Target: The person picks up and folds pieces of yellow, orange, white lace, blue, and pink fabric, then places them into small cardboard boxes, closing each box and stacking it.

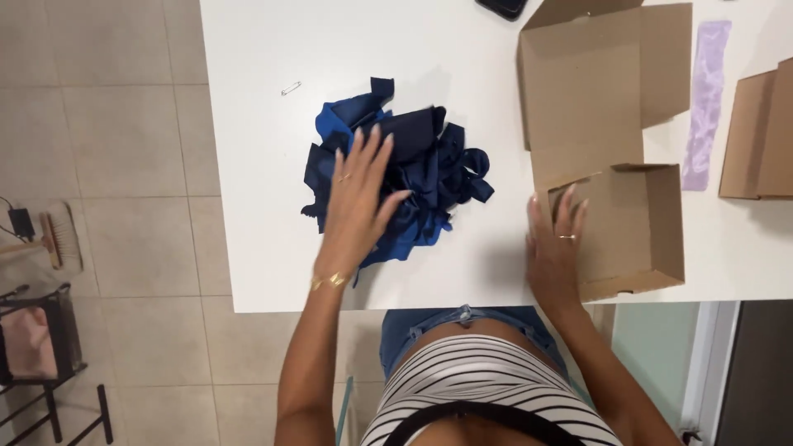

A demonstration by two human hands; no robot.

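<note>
- Brush (59, 238) and a black rack (41, 347) stand on the tiled floor (140, 165), well left of the table (248, 248)
- Pin (291, 87), one only, lies alone on the white top, up and left of the cloth and apart from it
- Cloth (413, 173) is one crumpled heap of dark and brighter blue fabric, left of the table's middle; it has no clear long axis, being bunched nearly round, with loose strips trailing to the right
- Left hand (357, 202) lies flat on the heap's left half, fingers (368, 153) spread wide and pointing away from the body; the palm presses and nothing is pinched, and most of the heap lies right of the fingertips and beyond them
- Left hand is the nearer one to the cloth, touching it; the other is apart from it, with bare table between
- Right hand (555, 248) rests on the near left edge of the open box (628, 223), fingers narrow and together, laid against the cardboard wall rather than gripping it
- Boxes count two: the open one with its lid flap (582, 91) standing back, and a second box (756, 136) at the far right edge
- Strip (707, 103), one, pale purple, lies between the two boxes, long axis running away from the person
- Dark object (500, 7), one, sits at the table's far edge, mostly cut off
</note>
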